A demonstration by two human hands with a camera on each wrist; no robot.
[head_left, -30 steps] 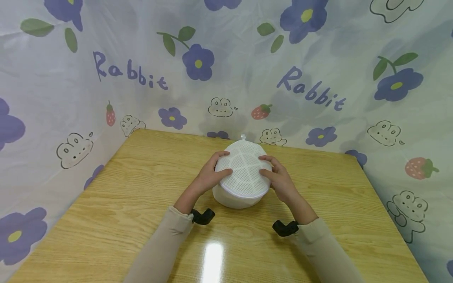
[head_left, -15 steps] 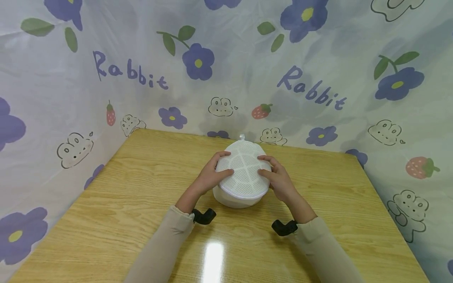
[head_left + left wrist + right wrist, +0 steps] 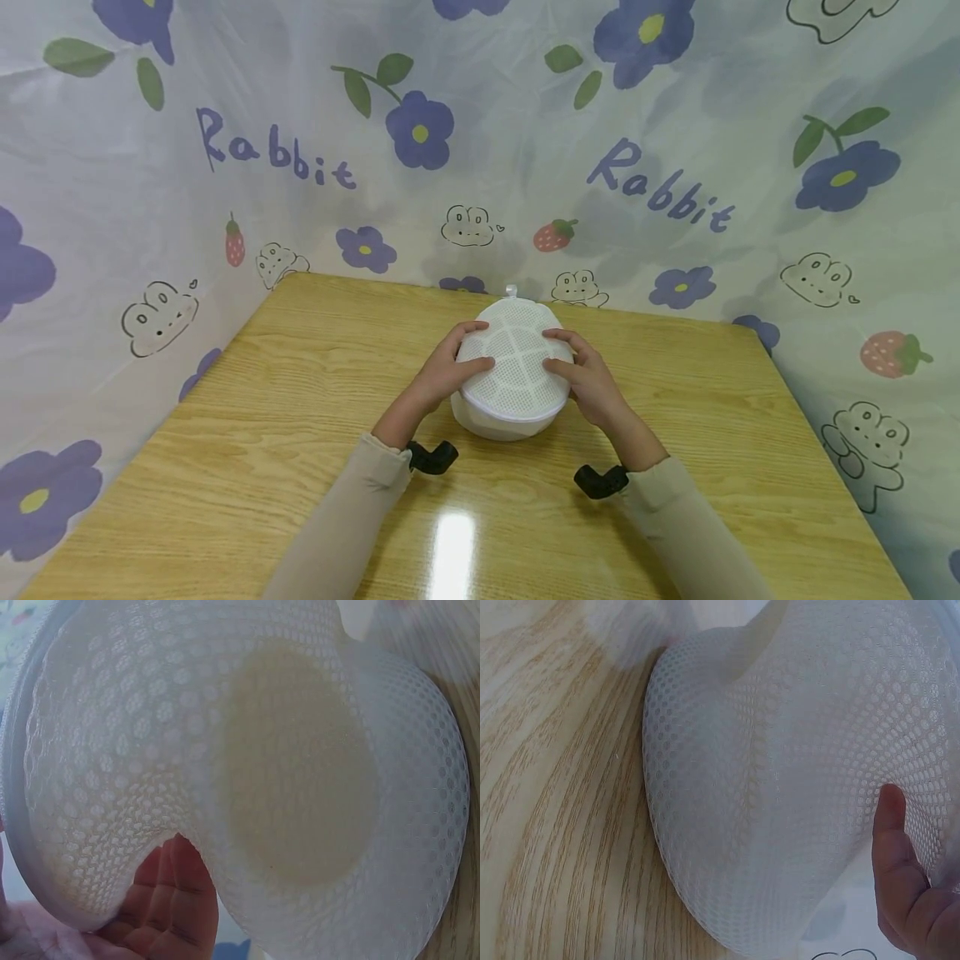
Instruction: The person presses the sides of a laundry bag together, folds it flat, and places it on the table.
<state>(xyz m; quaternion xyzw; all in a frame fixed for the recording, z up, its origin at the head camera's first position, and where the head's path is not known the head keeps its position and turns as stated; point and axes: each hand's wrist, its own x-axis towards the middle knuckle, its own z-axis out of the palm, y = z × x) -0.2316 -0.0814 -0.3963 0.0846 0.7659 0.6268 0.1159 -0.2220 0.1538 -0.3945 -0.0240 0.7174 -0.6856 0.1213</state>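
Note:
A white, round mesh laundry bag (image 3: 517, 371) stands on the wooden table, its rimmed, ribbed top tilted toward the camera and a small loop (image 3: 512, 291) at its far edge. My left hand (image 3: 441, 373) grips the bag's left side, thumb lying across the top panel. On the opposite side my right hand (image 3: 595, 382) holds it the same way. In the left wrist view, fingers (image 3: 169, 907) press a deep fold into the mesh wall. The right wrist view has a fingertip (image 3: 890, 802) denting the mesh. A beige oval patch (image 3: 300, 765) shows through the mesh.
The wood-grain table (image 3: 300, 358) runs back to a printed cloth backdrop (image 3: 510, 142) with flowers and rabbits, which also lines both sides. Black wrist mounts (image 3: 432, 458) sit at the cuffs of both beige sleeves. A light reflection shines on the near tabletop.
The bag has turned slightly, its far loop shifting a little to the left. My right hand has edged left with it, while my left hand stays nearly still. Both keep their hold.

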